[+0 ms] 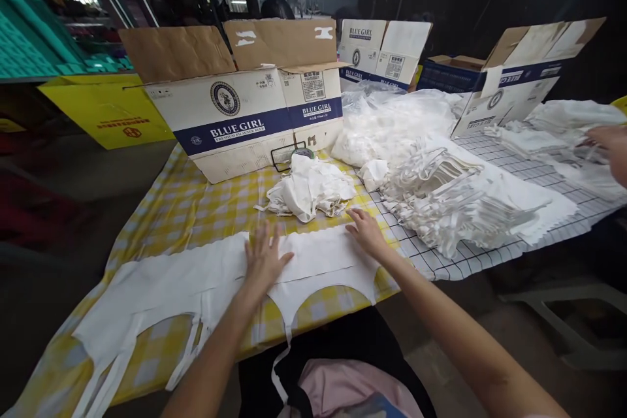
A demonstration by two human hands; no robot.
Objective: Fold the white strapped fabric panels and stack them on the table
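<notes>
In the head view, the left hand (pixel 263 258) has fingers spread wide, the right hand (pixel 367 234) slightly parted, both resting on white fabric (pixel 313 255) beneath. Its strap (pixel 275 366), hanging off the counter (pixel 186 202) nearer than the fingers, could snag, skewing it. Beyond them, a carton (pixel 255 101) reads "BLUE GIRL PREMIUM PILSENER BEER".

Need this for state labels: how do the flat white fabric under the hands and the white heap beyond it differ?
- Flat white fabric: spread out; white heap: crumpled.
- Fabric: a strap hangs past the near edge; heap: farther in.
- Fabric: left hand and right hand at it; heap: no hand on it.

Shared: both white, on yellow-checked cloth.
</notes>
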